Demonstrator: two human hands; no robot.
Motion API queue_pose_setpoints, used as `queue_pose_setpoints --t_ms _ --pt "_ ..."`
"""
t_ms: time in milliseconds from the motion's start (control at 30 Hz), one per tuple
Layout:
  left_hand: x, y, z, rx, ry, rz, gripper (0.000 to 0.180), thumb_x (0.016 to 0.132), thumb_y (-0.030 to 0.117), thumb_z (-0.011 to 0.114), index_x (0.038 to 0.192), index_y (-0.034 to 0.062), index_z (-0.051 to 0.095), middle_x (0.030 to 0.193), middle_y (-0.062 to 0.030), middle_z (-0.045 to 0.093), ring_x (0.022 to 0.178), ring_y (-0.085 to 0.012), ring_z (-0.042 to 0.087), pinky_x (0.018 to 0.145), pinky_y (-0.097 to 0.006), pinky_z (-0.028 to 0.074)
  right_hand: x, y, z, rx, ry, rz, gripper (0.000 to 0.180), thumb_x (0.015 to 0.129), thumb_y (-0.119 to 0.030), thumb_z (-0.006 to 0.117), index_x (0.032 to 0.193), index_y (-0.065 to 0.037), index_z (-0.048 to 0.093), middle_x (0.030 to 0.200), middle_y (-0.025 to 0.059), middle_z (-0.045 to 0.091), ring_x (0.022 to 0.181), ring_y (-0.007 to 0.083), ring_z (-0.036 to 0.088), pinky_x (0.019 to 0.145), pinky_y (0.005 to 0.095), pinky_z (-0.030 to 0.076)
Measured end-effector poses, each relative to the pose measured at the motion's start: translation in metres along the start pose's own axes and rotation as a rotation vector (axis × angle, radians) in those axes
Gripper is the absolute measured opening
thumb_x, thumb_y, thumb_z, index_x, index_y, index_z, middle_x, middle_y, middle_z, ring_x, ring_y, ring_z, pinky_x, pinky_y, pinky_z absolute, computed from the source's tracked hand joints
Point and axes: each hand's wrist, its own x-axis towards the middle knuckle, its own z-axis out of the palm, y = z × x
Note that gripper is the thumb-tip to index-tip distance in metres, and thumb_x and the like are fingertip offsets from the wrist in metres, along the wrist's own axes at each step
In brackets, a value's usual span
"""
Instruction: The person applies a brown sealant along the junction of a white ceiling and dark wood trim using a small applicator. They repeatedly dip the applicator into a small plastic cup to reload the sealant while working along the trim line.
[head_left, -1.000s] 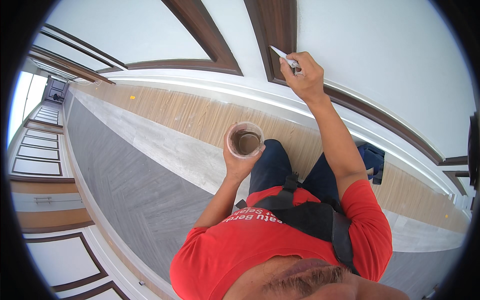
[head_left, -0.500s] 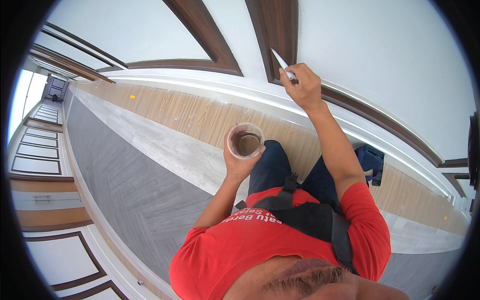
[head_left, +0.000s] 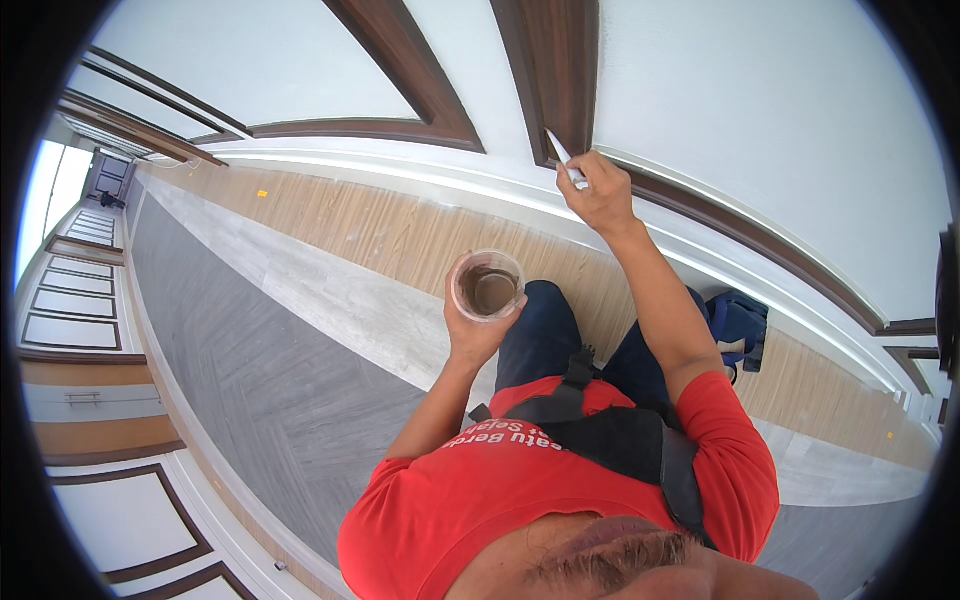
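Shifted toward six o'clock since the earlier frames, the right hand (head_left: 600, 192) and its white pointed tool (head_left: 557, 148) now lie closer to the lower corner of the dark wood trim (head_left: 560, 60); the left hand (head_left: 478, 335) has kept nearly the same place. Thumb and fingers of the right hand are drawn narrow about the tool, whose tip points between ten and eleven o'clock and appears to meet the trim near its left edge. From this corner the trim's upright strip rises toward twelve o'clock, while its lower bar runs toward four o'clock, bordering a white panel (head_left: 760, 110). A second dark frame (head_left: 415, 85) stands at nine o'clock from the tip, a band of white wall between the two edges.

The left hand is curled around a clear cup (head_left: 462, 290), its open rim facing upward and brown paste (head_left: 494, 292) inside. Relative to the cup, the right hand is between one and two o'clock, well apart. Open room over the wood-toned floor (head_left: 380, 225) separates the cup from the white skirting (head_left: 400, 165) toward twelve o'clock; grey flooring (head_left: 270, 380) extends toward eight o'clock. The dark trousers (head_left: 540, 330) lie close at four o'clock, and a dark blue bag (head_left: 740, 325) rests near the skirting at three.
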Motion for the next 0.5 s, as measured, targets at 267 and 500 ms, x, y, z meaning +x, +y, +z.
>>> queue_pose_setpoints --t_ms 267,500 --pt "-0.001 0.0 0.001 -0.006 -0.01 -0.02 0.094 0.068 0.003 0.092 0.146 -0.0007 0.039 0.131 -0.0145 0.059 0.121 -0.0245 0.06 0.105 -0.038 0.049 0.017 -0.007 -0.002 0.006 0.117 -0.055 0.015 0.081 -0.005 0.079 0.082 -0.005 0.064 0.075 0.0082 0.064 0.06 0.0255 0.064 0.051 0.0344 0.05" --pt "0.0 0.0 0.001 -0.019 -0.002 -0.01 0.094 0.067 0.003 0.092 0.147 0.0005 0.04 0.131 -0.0134 0.059 0.122 -0.0243 0.06 0.105 -0.038 0.049 -0.001 -0.003 0.002 -0.008 0.038 -0.04 0.015 0.08 -0.003 0.079 0.082 -0.005 0.064 0.075 0.0083 0.063 0.061 0.0263 0.064 0.052 0.0354 0.051"
